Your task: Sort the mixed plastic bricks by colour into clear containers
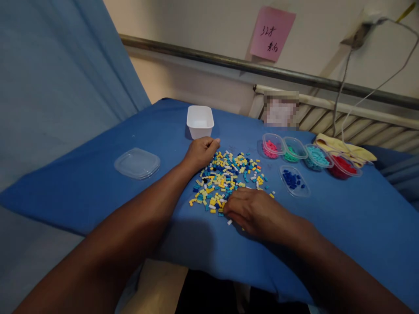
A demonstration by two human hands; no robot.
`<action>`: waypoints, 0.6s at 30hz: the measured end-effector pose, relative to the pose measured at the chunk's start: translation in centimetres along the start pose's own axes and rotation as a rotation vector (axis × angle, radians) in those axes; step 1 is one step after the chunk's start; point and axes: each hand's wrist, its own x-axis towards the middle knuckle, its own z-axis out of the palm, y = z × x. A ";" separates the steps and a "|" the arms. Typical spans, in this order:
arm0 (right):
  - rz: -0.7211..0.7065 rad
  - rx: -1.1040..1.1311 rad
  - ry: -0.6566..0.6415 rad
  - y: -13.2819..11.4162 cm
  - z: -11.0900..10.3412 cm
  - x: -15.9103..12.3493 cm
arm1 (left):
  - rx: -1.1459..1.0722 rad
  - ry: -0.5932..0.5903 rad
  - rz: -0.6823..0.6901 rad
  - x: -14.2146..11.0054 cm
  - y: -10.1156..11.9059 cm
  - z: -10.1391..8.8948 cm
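Note:
A loose pile of small toy building bricks [225, 174], mostly yellow, teal, dark blue and white, is spread on the blue cloth. My left hand [202, 152] rests at the pile's back left edge with its fingers curled; whatever they hold, if anything, is hidden. At the front right of the pile, my right hand [250, 210] reaches down among the bricks. Its fingers are bent and pressed together, and their tips are out of sight. To the right lies a shallow clear tub [304, 192] with dark blue bricks in it.
A white tub [200, 131] stands behind the pile. Clear lids [137, 163] lie at left. Along the right are clear tubs of pink [270, 149], green [290, 154], turquoise [317, 156] and red bricks [342, 165], near a yellow cloth [347, 148]. A cable [338, 98] hangs there.

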 end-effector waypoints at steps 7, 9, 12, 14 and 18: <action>0.140 -0.079 -0.077 -0.3 -0.3 -0.4 | -0.014 0.002 -0.002 -0.1 -0.3 0.1; 0.187 -0.053 -0.086 -0.5 -0.4 -0.5 | -0.024 0.003 -0.003 -0.1 -0.4 0.2; 0.216 -0.041 -0.083 -0.5 -0.4 -0.5 | -0.028 0.005 -0.012 0.0 -0.4 0.2; 0.189 -0.070 -0.076 -0.5 -0.4 -0.5 | -0.023 0.001 -0.020 0.0 -0.2 0.1; 0.116 -0.025 0.007 -0.2 -0.9 -0.9 | -0.019 -0.007 -0.013 -0.1 0.2 0.0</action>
